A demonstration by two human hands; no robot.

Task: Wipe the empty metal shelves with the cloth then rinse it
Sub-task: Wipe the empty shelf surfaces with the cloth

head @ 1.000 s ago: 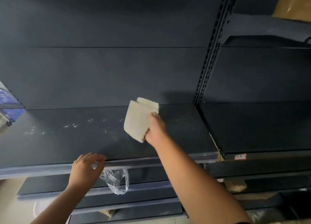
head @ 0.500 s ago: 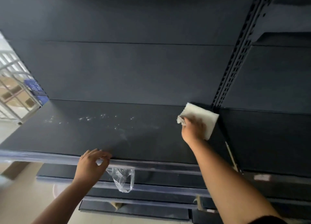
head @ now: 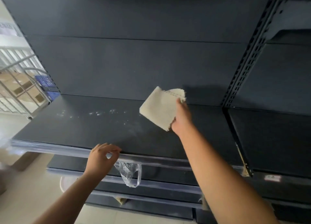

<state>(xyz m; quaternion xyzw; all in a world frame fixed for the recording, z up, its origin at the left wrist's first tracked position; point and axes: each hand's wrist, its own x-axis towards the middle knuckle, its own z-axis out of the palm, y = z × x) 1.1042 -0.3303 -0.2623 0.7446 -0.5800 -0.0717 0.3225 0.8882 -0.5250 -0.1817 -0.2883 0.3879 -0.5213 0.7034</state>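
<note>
- Right hand (head: 180,118) pinches folded cream cloth (head: 160,108) by its 3 o'clock edge; cloth lifted, tilted above top metal shelf (head: 193,139).
- Cloth looks light, soft, floppy w/o the fold; hold near fold, palm flat.
- White dust marks (head: 101,113) at cloth's 9 o'clock, prob next.
- Left hand (head: 101,158) loosely curled on shelf's front rail, grasping nothing.

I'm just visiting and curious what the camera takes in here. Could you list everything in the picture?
cloth: one, cream, folded, held up over the shelf
shelf: one, dark grey, whitish smudges at its middle
lower shelves: several, dark, stacked below
slotted upright: one, dark, right of centre
plastic bag: one, clear, hanging below the shelf's front edge
blue crates: stacked, far left
left hand: at the front edge
right hand: gripping the cloth
</note>
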